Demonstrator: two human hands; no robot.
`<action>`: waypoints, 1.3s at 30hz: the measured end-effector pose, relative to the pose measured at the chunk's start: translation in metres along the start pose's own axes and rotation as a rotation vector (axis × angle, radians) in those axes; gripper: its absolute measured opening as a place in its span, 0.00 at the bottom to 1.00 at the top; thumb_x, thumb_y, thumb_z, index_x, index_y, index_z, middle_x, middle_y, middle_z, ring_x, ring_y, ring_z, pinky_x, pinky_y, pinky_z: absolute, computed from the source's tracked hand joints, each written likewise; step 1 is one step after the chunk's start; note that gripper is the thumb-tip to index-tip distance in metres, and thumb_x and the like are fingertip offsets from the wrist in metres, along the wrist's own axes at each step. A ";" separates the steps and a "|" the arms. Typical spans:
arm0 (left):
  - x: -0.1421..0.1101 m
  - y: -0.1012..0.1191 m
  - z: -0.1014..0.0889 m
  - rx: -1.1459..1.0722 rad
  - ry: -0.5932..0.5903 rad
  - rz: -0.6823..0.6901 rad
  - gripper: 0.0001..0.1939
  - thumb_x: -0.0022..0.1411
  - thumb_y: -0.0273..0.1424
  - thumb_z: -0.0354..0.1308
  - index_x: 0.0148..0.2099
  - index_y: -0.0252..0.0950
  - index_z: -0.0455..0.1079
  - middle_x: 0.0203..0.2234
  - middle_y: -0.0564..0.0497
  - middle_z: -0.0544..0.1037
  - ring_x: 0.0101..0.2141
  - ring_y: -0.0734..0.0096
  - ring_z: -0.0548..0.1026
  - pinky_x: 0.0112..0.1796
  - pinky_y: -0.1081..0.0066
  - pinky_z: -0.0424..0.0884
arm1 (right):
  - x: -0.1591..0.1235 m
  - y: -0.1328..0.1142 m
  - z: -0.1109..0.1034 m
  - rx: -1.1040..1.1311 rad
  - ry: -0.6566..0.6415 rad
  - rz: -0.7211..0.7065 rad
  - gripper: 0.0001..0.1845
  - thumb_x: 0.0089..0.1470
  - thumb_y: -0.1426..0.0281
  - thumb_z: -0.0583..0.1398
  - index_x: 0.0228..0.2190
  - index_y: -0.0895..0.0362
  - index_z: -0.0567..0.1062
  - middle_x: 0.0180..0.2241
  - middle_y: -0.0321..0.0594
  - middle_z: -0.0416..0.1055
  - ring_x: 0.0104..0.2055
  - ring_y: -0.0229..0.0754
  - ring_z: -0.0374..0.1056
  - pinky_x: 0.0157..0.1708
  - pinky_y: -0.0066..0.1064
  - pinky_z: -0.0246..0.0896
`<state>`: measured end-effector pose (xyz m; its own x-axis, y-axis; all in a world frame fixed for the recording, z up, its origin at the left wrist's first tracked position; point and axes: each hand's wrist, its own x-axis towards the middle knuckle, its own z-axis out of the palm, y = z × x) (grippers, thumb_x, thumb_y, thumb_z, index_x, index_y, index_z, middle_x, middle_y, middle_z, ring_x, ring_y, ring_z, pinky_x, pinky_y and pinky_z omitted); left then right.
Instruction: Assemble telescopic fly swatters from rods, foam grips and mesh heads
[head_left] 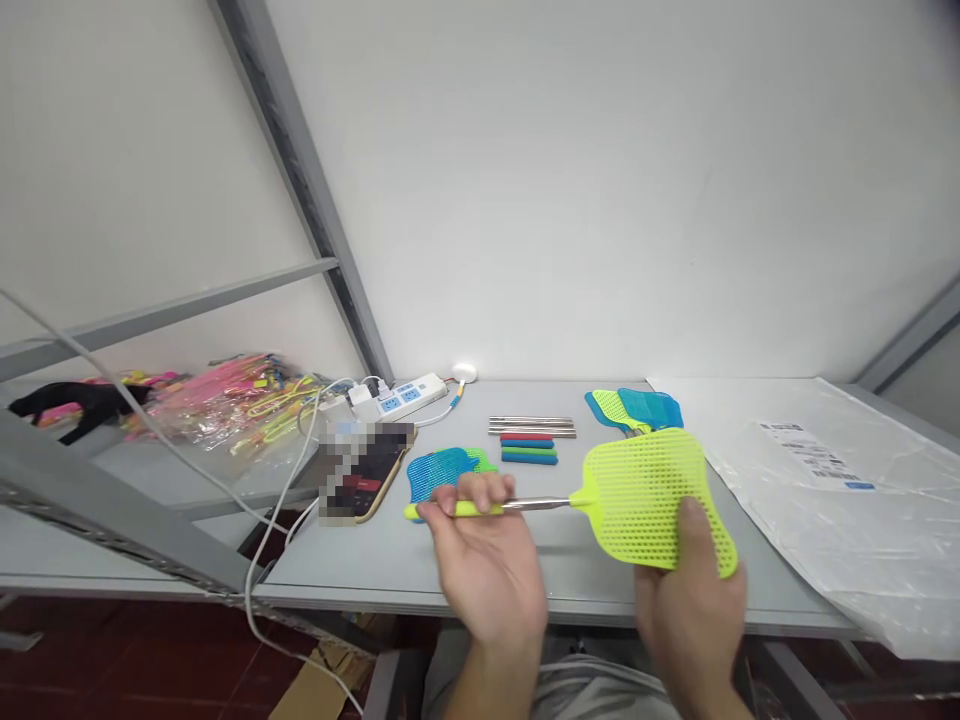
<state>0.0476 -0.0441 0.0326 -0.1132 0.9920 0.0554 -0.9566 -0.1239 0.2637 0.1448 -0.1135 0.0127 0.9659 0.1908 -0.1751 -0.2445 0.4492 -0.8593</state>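
Note:
A yellow-green fly swatter [649, 495] with a metal rod is held level above the front of the table. My left hand [491, 565] is closed around its yellow handle, palm up. At the other end my right hand [694, 590] grips the lower right of the mesh head, thumb on top. Behind my left hand lie blue and green swatter heads [442, 470]. Metal rods [532, 425] rest in a row at mid-table, with red, blue and green handle sleeves [529, 452] just in front. Blue and yellow swatter heads [652, 408] are stacked farther right.
A phone [375, 470], partly pixelated, lies at the left edge. Behind it is a power strip [411, 397] with plugs and white cables. Clear plastic packaging [817, 490] covers the right side. Bagged colourful items [232, 400] sit beyond the grey metal frame [300, 170].

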 end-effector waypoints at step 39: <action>0.019 -0.048 -0.048 1.796 -1.400 0.060 0.11 0.71 0.34 0.50 0.50 0.41 0.70 0.47 0.48 0.75 0.47 0.58 0.71 0.47 0.56 0.66 | 0.145 -0.021 -0.004 -1.617 -0.439 -0.584 0.29 0.63 0.75 0.43 0.64 0.70 0.57 0.46 0.59 0.71 0.45 0.52 0.70 0.40 0.35 0.58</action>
<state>0.0782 -0.0182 -0.0256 0.8376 0.4580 0.2978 0.2723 -0.8226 0.4992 0.2907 -0.0986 0.0032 0.7300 0.6553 0.1943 0.6726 -0.6382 -0.3747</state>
